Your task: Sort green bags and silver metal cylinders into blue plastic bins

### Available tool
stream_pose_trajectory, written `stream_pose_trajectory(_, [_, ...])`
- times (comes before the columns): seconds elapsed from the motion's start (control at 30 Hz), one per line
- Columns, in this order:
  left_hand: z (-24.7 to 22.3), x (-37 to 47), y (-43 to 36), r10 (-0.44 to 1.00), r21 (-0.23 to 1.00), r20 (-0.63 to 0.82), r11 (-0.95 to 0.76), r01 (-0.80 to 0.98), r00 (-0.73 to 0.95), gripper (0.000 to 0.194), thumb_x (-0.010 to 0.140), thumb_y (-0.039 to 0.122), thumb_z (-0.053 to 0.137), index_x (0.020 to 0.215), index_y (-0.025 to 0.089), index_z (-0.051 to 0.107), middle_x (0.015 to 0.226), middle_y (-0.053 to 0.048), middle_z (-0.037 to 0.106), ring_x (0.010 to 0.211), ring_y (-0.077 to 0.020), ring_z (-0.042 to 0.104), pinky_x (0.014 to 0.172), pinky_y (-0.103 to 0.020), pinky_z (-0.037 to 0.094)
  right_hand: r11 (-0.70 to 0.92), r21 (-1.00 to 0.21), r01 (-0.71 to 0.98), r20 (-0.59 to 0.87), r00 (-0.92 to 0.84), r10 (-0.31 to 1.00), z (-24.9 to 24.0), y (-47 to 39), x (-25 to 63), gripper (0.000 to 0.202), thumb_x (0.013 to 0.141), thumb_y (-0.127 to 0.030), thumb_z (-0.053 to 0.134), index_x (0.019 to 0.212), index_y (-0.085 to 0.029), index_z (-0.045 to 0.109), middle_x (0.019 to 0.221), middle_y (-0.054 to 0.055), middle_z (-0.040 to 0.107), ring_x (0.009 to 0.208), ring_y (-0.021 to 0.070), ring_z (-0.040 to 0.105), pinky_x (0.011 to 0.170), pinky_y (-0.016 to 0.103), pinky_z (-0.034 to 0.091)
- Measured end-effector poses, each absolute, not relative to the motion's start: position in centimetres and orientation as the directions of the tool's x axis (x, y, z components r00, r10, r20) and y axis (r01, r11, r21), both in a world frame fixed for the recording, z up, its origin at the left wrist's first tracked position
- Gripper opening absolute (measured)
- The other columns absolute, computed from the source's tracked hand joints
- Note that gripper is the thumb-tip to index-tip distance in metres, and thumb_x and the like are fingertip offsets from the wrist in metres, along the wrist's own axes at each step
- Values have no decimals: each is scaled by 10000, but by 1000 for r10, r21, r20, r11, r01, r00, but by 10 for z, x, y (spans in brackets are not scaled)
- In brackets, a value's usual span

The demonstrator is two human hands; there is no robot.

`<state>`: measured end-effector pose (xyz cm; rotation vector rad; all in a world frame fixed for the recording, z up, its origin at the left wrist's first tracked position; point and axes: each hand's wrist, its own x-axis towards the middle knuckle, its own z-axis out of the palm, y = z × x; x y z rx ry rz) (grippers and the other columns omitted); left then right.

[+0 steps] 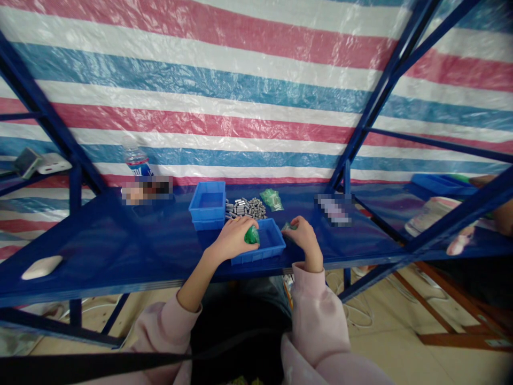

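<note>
My left hand (pixel 235 239) is closed around a crumpled green plastic bag (pixel 252 235), held over the left part of a shallow blue bin (pixel 274 247). At the bin's right edge, my right hand (pixel 303 235) pinches a small piece of clear greenish plastic (pixel 289 227); its fingertips are partly hidden. Just behind the bin lies a pile of small silver metal cylinders (pixel 248 207). Beside that pile, farther back, rests another light green plastic bag (pixel 272 199).
Stacked blue bins (pixel 208 206) stand left of the metal pile. A bottle (pixel 138 160) stands at the back left, and a white mouse-shaped object (pixel 42 267) lies near the left front edge. Blue metal struts (pixel 368 107) rise on the right. Another person's arm (pixel 503 214) shows far right.
</note>
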<state>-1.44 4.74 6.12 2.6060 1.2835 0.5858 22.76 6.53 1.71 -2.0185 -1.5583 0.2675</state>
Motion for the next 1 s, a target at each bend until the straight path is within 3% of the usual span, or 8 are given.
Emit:
stream_pose_trajectory(0.23, [60, -15, 48, 786, 330, 280, -618, 714, 551, 347, 730, 347, 704, 1033, 267, 553, 1126, 2, 620, 1060, -245, 552, 891, -355, 407, -78, -711, 699, 278, 382, 881, 26, 59, 231, 275, 714, -256, 603, 975, -180, 565, 800, 46, 631, 740, 195, 587, 684, 300, 431])
stream_pose_trajectory(0.43, [59, -15, 48, 787, 321, 272, -617, 718, 554, 353, 734, 355, 699, 1041, 268, 548, 1127, 1, 619, 1056, -244, 554, 883, -359, 406, 142, -864, 483, 367, 412, 834, 40, 54, 226, 460, 728, -308, 544, 1152, -134, 513, 811, 60, 622, 691, 188, 583, 662, 324, 468])
stream_pose_trajectory(0.57, [58, -15, 49, 785, 318, 276, -619, 719, 554, 357, 734, 364, 699, 1043, 266, 549, 1119, 0, 622, 1054, -245, 555, 880, -360, 405, 256, -921, 293, 352, 346, 869, 50, 46, 213, 493, 710, -305, 542, 1176, -157, 474, 834, 44, 611, 692, 167, 589, 639, 301, 476])
stream_pose_trajectory(0.73, [58, -15, 50, 778, 315, 286, -628, 712, 559, 363, 731, 359, 702, 1045, 260, 551, 1114, -2, 624, 1052, -247, 556, 872, -359, 403, 305, -936, 173, 338, 215, 916, 56, 39, 196, 460, 700, -292, 572, 1139, -199, 471, 883, 30, 598, 737, 161, 617, 666, 295, 496])
stream_pose_trajectory(0.83, [58, -15, 50, 775, 311, 291, -631, 710, 561, 366, 728, 356, 704, 1045, 255, 551, 1109, -2, 626, 1051, -250, 559, 872, -364, 402, 304, -931, 202, 342, 194, 919, 56, 36, 187, 447, 710, -283, 569, 1138, -200, 470, 879, 15, 576, 695, 146, 609, 643, 287, 494])
stream_pose_trajectory(1.0, [57, -15, 50, 777, 321, 294, -629, 708, 557, 373, 725, 356, 707, 1048, 250, 553, 1121, -9, 625, 1061, -251, 560, 873, -361, 404, 261, -855, 449, 377, 190, 907, 57, 34, 175, 371, 703, -219, 546, 1072, -178, 532, 818, 14, 572, 660, 147, 581, 628, 281, 476])
